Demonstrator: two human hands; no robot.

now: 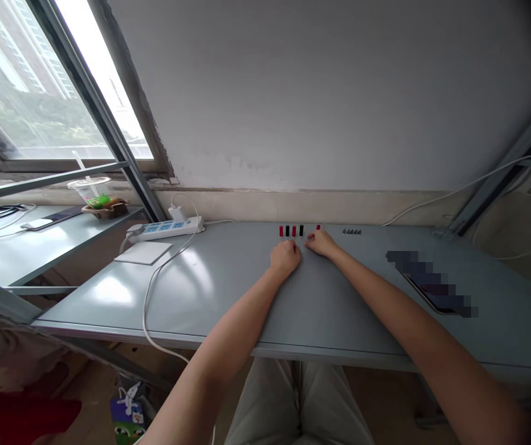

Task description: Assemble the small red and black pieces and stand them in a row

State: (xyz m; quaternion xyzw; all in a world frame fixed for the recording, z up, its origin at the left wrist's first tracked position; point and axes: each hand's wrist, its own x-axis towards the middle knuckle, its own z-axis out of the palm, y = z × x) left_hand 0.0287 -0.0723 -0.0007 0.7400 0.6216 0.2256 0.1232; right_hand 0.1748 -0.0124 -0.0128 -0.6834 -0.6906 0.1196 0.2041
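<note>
Several small upright pieces [290,231], red and black, stand in a row near the far edge of the grey table [200,296]. My left hand [285,258] rests on the table with its fingers curled, just in front of that row and apparently not touching it. My right hand [321,243] lies to its right, fingertips pointing left, close to a lone red piece [318,227]. Nothing held shows in either hand, though the fingers could hide something this small. A short row of small dark pieces [352,232] lies further right.
A white power strip [165,227] sits at the table's far left, with a white cable [151,303] running over the table and off its front edge. A white square pad [143,252] lies near it. A blurred-out phone [432,284] lies to the right.
</note>
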